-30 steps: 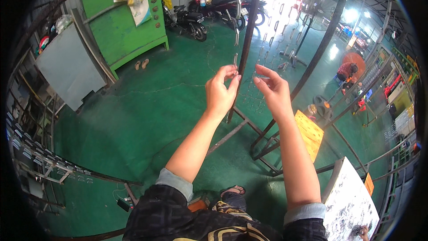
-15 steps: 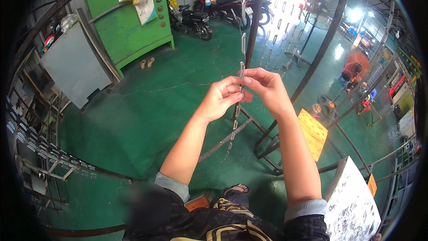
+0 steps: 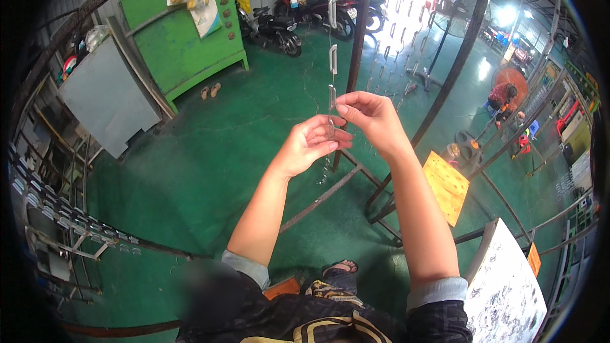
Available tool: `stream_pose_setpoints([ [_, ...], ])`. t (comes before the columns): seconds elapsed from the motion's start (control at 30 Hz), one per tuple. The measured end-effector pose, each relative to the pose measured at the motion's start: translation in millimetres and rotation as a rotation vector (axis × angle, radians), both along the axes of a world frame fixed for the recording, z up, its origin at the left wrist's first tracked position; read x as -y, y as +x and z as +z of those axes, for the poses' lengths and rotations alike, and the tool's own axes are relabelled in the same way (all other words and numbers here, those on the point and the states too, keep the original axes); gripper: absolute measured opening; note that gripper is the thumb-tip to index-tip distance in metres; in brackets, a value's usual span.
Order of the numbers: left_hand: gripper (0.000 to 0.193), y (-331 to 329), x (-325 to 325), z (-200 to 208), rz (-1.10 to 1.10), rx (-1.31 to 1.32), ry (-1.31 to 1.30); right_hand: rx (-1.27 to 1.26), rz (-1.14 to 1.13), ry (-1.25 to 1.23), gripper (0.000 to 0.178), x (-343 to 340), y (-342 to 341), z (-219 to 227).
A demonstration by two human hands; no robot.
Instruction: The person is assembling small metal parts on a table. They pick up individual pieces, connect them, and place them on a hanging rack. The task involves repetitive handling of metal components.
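A hanging strand carries several small elongated metal loops, among them an upper loop (image 3: pixel 333 60), spaced one below another in front of me. My right hand (image 3: pixel 375 122) has its thumb and forefinger pinched together at the edge of a metal loop (image 3: pixel 332 94). Just below, my left hand (image 3: pixel 306 146) is loosely cupped around the strand, its fingers apart and its thumb beneath them. Another metal loop (image 3: pixel 331 129) hangs in front of those fingers. Smaller-looking loops dangle under the left hand, partly hidden by it.
Dark metal frame posts (image 3: pixel 448 89) rise on the right, with more hanging strands behind. A yellow board (image 3: pixel 447 187) and a white speckled panel (image 3: pixel 508 286) stand by my right arm. Further off are a green cabinet (image 3: pixel 181 44), motorbikes (image 3: pixel 270 30) and a seated person (image 3: pixel 502 96).
The strand has shifted slightly left. My left hand's fingers have loosened and spread from their pinch, and my right hand has moved a little left with the strand.
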State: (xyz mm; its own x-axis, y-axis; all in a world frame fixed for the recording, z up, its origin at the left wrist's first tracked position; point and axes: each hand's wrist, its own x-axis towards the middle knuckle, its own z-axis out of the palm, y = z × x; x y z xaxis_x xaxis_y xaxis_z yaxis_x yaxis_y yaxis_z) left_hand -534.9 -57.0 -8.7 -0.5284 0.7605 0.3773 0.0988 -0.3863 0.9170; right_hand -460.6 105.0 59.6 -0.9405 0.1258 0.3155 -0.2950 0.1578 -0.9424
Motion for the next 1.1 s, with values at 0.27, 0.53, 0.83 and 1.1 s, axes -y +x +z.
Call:
stream_pose_setpoints([
  [0.27,0.036,-0.6,-0.6,0.6,-0.006,0.02,-0.011,-0.009,-0.03,-0.021,0.022,5.5,-0.5,6.1],
  [0.53,0.036,1.5,1.5,4.4,0.019,-0.001,-0.037,-0.033,-0.038,-0.014,0.027,5.7,-4.8,7.7],
  [0.83,0.041,-1.3,-1.9,4.4,0.138,-0.047,-0.004,-0.076,-0.088,-0.004,0.033,2.7,-4.4,5.2],
  [1.1,0.057,-6.3,-8.3,-0.1,0.303,-0.179,0.027,-0.06,-0.098,0.007,0.044,2.2,-1.9,3.3],
])
